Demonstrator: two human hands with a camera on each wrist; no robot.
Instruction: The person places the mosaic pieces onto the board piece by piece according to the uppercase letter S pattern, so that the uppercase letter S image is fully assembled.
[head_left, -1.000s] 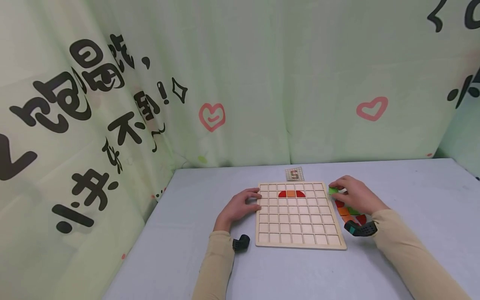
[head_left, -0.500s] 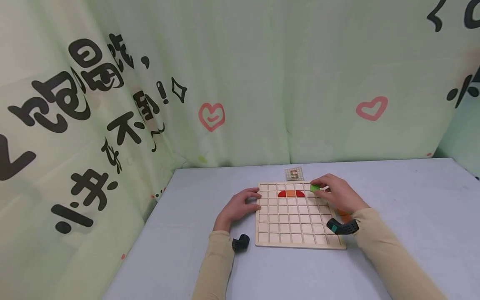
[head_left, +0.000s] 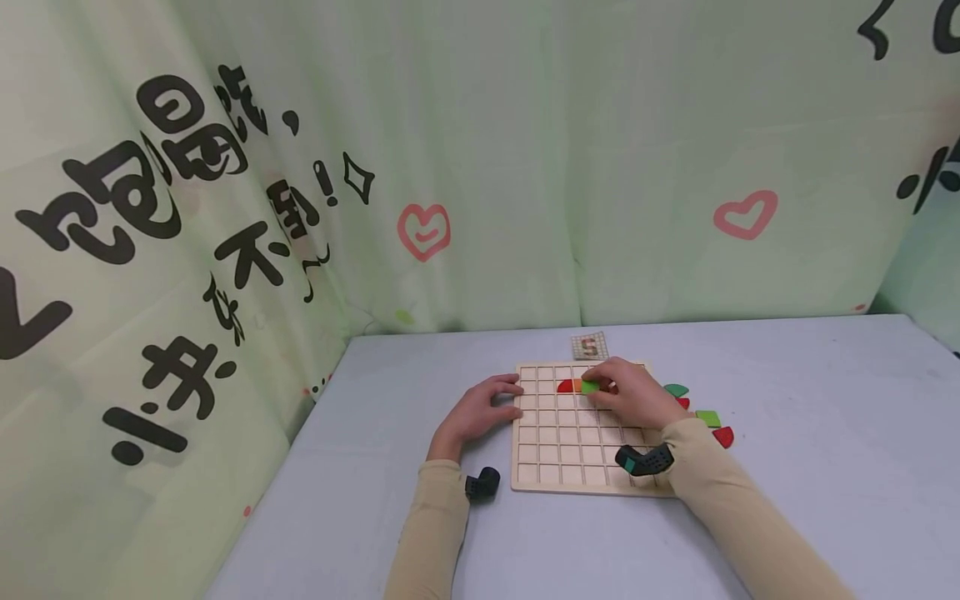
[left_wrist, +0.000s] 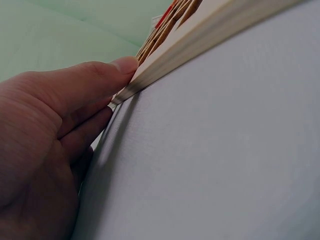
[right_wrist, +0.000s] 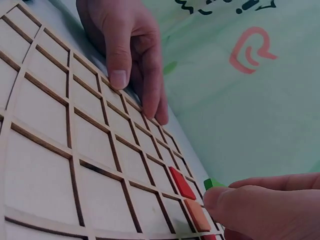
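Note:
A wooden grid board lies on the table. My left hand rests at its left edge, the thumb on the rim and the other fingers along the side. My right hand pinches a green tile between thumb and fingers, close over the board's upper rows. Under and beside it, a red tile with a rounded corner and an orange square tile sit in neighbouring cells. Another red tile shows partly past the orange one; in the head view my right hand hides it.
Beyond the board lies a small pattern card. To the right of the board are loose tiles, among them a dark green one, a light green one and a red one. A printed curtain hangs behind the table.
My right hand has carried the green tile leftward from beside the board to over the red and orange row. My left hand has stayed at the board's left edge.

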